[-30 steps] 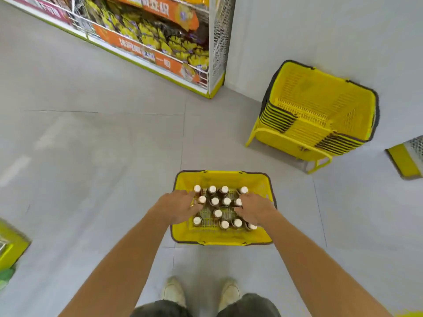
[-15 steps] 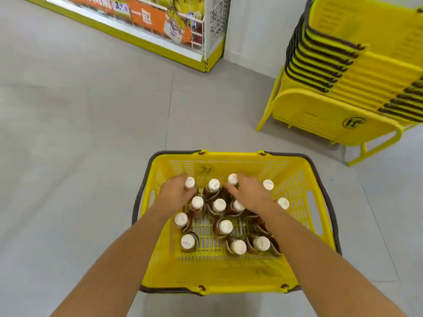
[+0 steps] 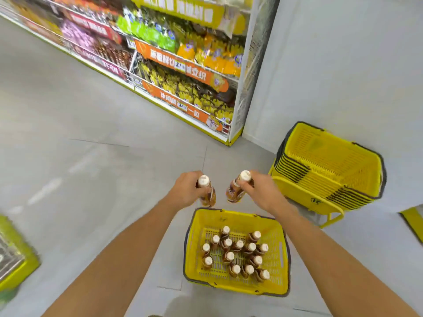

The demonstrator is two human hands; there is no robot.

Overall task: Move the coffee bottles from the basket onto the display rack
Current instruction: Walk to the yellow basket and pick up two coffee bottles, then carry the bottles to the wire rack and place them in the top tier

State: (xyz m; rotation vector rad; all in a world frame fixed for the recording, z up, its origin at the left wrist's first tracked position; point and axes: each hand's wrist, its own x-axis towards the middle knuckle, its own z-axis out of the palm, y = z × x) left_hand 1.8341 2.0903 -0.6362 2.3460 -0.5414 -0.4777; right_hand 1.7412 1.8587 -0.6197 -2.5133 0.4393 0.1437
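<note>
A yellow shopping basket [image 3: 280, 248] stands on the grey floor in front of me, holding several brown coffee bottles [image 3: 238, 252] with white caps, all upright. My left hand [image 3: 186, 191] is shut on one coffee bottle [image 3: 206, 191], lifted above the basket's far rim. My right hand [image 3: 261, 192] grips a second coffee bottle [image 3: 237, 187] at the same height, tilted slightly. The display rack [image 3: 183, 72] with orange price banners and snack bags runs along the upper left, well beyond both hands.
A stack of empty yellow baskets [image 3: 327, 170] sits on a stand to the right against a white wall [image 3: 343, 65]. Another yellow-based rack [image 3: 13, 261] shows at the left edge. A yellow rack corner [image 3: 414, 223] pokes in at the right edge.
Both hands were down among the bottles in the basket; now each has lifted one bottle out and above the far rim. My view has risen, showing the rack shelves.
</note>
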